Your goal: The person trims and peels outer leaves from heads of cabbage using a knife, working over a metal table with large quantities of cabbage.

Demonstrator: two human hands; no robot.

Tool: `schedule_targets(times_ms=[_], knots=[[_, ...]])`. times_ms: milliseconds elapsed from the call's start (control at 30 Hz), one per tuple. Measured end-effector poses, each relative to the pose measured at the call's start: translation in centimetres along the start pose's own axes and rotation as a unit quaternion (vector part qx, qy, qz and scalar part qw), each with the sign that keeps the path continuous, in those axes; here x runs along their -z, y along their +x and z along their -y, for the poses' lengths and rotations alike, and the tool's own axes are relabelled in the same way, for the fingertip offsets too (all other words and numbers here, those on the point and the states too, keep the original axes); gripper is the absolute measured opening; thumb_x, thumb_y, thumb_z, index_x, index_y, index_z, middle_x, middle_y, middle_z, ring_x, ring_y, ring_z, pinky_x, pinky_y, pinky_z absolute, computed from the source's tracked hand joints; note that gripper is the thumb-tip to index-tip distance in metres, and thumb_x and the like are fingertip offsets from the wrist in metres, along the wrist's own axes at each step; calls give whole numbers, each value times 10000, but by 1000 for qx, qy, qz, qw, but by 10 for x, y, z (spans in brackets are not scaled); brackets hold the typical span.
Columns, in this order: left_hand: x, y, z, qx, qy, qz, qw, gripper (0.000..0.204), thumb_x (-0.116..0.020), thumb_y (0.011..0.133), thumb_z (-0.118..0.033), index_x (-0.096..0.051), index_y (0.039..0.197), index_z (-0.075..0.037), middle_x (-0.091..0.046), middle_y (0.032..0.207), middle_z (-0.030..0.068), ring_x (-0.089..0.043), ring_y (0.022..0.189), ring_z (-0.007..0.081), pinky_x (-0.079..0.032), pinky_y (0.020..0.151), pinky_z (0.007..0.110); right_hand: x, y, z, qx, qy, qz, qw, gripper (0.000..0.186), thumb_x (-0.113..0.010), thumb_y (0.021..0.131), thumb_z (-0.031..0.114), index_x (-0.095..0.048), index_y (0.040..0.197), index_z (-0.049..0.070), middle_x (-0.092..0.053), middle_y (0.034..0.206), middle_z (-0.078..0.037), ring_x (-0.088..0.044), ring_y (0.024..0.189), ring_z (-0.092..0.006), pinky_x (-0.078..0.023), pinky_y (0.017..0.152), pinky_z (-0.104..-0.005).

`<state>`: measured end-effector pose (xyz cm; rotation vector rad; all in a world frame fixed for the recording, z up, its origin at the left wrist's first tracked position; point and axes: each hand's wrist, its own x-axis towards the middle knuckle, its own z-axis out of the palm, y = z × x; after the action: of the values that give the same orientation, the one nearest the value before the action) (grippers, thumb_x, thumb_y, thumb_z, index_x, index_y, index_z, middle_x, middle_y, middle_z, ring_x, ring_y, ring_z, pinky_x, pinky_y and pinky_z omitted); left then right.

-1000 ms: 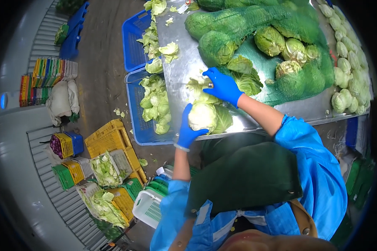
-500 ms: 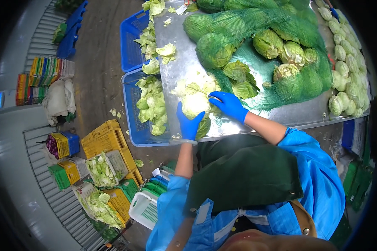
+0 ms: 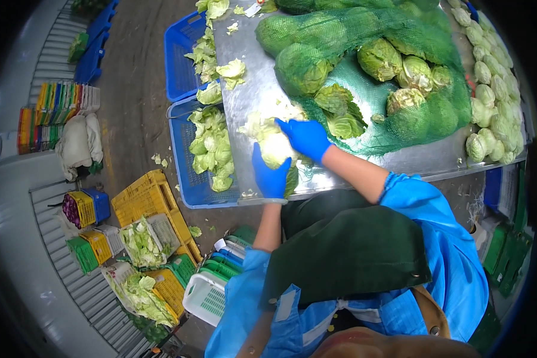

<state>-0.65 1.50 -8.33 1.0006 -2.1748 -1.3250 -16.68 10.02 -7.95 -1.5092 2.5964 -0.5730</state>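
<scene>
My left hand (image 3: 269,175), in a blue glove, cups a pale cabbage (image 3: 274,149) from the lower left, near the front edge of the steel table (image 3: 388,167). My right hand (image 3: 306,141), also gloved, lies over the upper right of that cabbage, fingers bent among pale loose leaves (image 3: 255,124); what they grip is hidden. Just beyond are dark green leaves (image 3: 343,113) and green mesh bags (image 3: 435,119) of cabbages, one open with heads showing.
Two blue crates (image 3: 184,188) of trimmed leaves stand left of the table. Pale cabbages (image 3: 488,107) line its right side. On the floor lower left are a yellow pallet (image 3: 137,191), leaf-filled crates (image 3: 168,295) and stacked baskets (image 3: 206,298). Folded colorful crates (image 3: 59,104) stand farther left.
My right hand, which showed a knife a second ago, has swung down, then left across the cabbage top, hiding what it holds. My left hand has turned slightly with the cabbage.
</scene>
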Motion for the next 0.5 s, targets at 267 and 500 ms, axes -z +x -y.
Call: schedule_targets(times_ms=[267, 500], knots=[[15, -36, 45, -54, -147, 63, 986, 1078, -867, 658, -152, -232, 1516, -1, -358, 1490, 178, -381, 1362, 303, -329, 1135, 422, -17, 5, -26, -177, 436, 185, 863, 548, -762, 746, 513, -661, 1028, 54, -674, 1021, -225, -660, 936, -373, -506, 823, -448], [27, -42, 39, -16, -125, 94, 988, 1143, -884, 651, -144, -169, 1532, -10, -318, 1505, 186, -347, 1382, 302, -328, 1139, 419, -8, 8, -48, -154, 364, 70, 916, 451, -757, 772, 464, -659, 994, 84, -674, 824, -170, -665, 765, -344, -516, 703, -424]])
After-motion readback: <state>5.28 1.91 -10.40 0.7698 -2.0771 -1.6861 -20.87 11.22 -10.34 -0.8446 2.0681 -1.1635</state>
